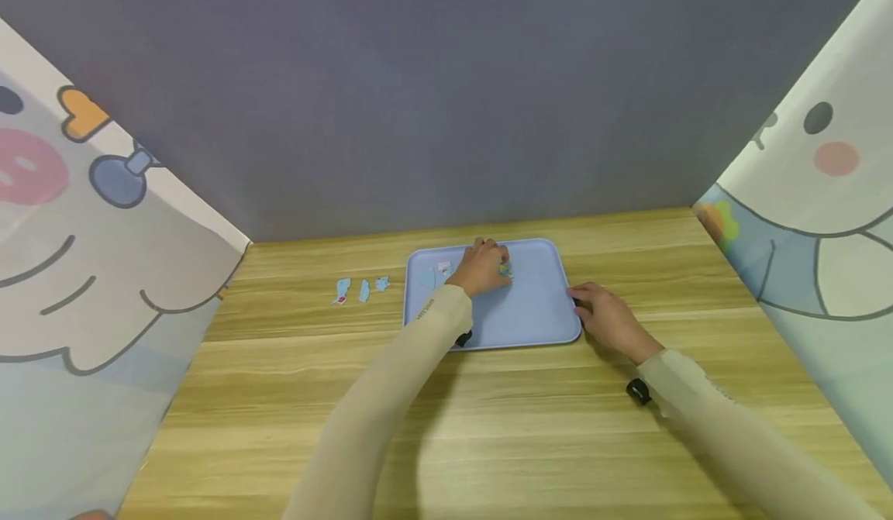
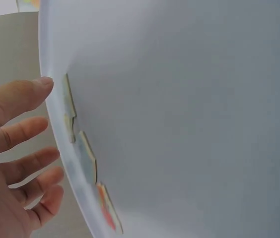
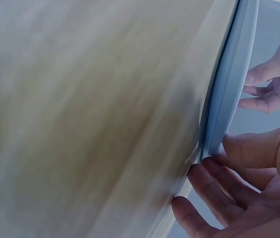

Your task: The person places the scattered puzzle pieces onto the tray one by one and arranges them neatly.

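Observation:
A shallow light-blue tray [image 1: 530, 311] lies on the wooden table. My left hand [image 1: 481, 266] is over its far part, beside a small colourful puzzle piece [image 1: 505, 270]. In the left wrist view this hand [image 2: 28, 163] has its thumb and fingers spread apart, near the tray rim [image 2: 55, 116], where several thin puzzle pieces [image 2: 87, 157] lie. Other flat pieces [image 1: 428, 278] sit in the tray's left part. At the tray's right edge, my right hand [image 1: 608, 320] pinches the rim [image 3: 232, 84], thumb on top and fingers [image 3: 214, 191] at the underside.
Left of the tray, three irregular light-blue puzzle pieces [image 1: 364, 290] lie on the table [image 1: 516, 442]. A grey partition [image 1: 460, 101] stands behind the table. Curtains with cartoon prints [image 1: 105, 272] close off both sides.

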Demonstrator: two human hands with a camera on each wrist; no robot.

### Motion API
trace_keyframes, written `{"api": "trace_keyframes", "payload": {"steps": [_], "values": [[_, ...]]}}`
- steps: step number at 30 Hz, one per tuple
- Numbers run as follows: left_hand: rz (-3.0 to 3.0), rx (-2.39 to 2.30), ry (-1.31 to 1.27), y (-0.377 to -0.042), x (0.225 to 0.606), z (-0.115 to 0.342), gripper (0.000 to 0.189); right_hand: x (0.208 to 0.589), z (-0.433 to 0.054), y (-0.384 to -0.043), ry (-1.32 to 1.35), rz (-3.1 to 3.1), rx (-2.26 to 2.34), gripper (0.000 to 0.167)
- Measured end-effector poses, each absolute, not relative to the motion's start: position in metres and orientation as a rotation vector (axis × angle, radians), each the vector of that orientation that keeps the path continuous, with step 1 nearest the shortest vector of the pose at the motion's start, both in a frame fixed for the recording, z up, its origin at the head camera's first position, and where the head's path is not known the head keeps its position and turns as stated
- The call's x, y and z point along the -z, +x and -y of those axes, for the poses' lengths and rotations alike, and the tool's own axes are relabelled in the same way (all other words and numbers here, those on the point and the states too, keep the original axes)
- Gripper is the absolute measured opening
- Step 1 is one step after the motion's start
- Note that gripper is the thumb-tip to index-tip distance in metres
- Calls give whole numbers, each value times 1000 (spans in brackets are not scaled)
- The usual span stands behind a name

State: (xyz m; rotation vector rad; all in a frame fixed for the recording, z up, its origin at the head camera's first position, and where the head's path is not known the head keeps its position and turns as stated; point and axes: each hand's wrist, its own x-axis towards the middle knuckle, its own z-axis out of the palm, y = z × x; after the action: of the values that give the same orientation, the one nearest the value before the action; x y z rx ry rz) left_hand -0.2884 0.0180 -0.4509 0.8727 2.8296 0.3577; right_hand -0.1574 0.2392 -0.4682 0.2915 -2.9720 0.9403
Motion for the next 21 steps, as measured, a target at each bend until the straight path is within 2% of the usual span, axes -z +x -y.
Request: {"api": "trace_keyframes", "payload": {"steps": [21], "values": [[-2873,-506,949,-267,406,23,42,472,-245,-157,313,2984,-958,37]]}}
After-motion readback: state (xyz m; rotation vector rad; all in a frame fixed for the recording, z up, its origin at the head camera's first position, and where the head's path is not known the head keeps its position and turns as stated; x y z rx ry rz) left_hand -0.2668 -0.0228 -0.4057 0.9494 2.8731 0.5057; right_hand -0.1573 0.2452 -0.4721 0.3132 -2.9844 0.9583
